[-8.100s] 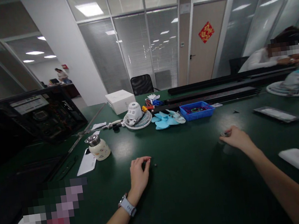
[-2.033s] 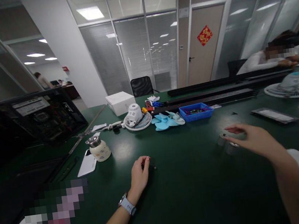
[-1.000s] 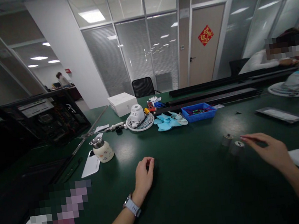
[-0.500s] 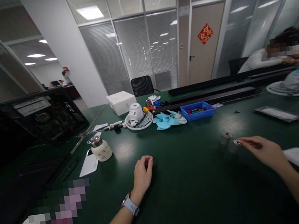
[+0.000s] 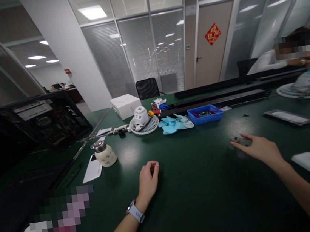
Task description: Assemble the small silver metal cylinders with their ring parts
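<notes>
My left hand (image 5: pixel 147 180) rests on the green table (image 5: pixel 200 197) with a watch on its wrist. Its fingers are curled in, tips pressed together, and what they hold, if anything, is hidden. My right hand (image 5: pixel 260 148) reaches out to the left, its fingertips closed round a small grey cylinder (image 5: pixel 235 140) that stands on the table. A second cylinder, seen earlier, is now hidden under this hand.
A cream flask (image 5: pixel 104 154) and a white card (image 5: pixel 92 171) lie left of my left hand. Farther back are a white fan guard (image 5: pixel 143 124), blue fan blades (image 5: pixel 174 124), a blue tray (image 5: pixel 205 114) and a white box (image 5: pixel 125 105). An open computer case (image 5: pixel 39 119) stands left. People sit far right.
My right hand has moved left and forward onto the small cylinders, which stood uncovered a second ago. My left hand has stayed curled in the same spot.
</notes>
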`<control>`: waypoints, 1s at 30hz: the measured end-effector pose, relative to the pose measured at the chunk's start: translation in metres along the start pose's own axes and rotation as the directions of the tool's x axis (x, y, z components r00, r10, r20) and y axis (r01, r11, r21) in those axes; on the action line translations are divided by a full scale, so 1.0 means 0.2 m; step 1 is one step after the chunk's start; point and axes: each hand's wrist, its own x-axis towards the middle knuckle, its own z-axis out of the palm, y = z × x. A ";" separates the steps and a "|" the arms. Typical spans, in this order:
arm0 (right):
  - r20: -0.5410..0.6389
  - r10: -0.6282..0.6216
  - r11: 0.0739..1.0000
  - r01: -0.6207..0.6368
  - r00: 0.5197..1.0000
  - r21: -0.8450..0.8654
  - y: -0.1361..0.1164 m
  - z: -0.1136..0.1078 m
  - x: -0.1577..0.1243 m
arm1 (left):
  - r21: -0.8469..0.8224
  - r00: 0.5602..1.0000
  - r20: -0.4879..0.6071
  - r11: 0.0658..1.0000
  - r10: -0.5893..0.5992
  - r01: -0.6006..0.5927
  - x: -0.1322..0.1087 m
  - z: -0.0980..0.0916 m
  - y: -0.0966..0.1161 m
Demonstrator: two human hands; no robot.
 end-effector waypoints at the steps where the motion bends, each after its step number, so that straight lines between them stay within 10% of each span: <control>1: 0.058 0.024 1.000 -0.025 0.998 0.009 -0.01 0.00 0.03 | 0.002 1.000 0.001 1.000 0.000 0.000 0.00 0.00 0.00; 14: 0.098 0.072 0.990 -0.083 0.993 0.114 -0.08 -0.04 0.15 | 0.038 1.000 -0.014 0.999 -0.002 0.003 0.00 0.00 0.01; 19: 0.034 -0.113 0.785 0.069 0.993 0.615 -0.33 -0.14 -0.03 | 0.001 1.000 -0.008 1.000 0.026 -0.026 0.00 0.00 0.01; 21: 0.233 -0.289 0.490 -0.065 0.929 0.869 -0.50 -0.11 -0.13 | -0.021 0.999 -0.003 0.999 0.040 -0.040 0.00 0.00 0.02; 24: 0.450 -0.550 0.119 -0.467 0.704 0.876 -0.73 0.01 -0.28 | -0.033 0.998 0.008 0.998 0.058 -0.058 -0.01 0.00 0.03; 27: 0.535 -0.640 -0.023 -0.710 0.551 0.704 -0.85 0.15 -0.38 | -0.036 0.998 0.009 0.997 0.068 -0.068 -0.01 0.00 0.03; 30: 0.581 -0.635 -0.050 -0.778 0.509 0.626 -0.88 0.23 -0.42 | -0.041 0.998 0.009 0.997 0.063 -0.062 -0.01 0.00 0.04</control>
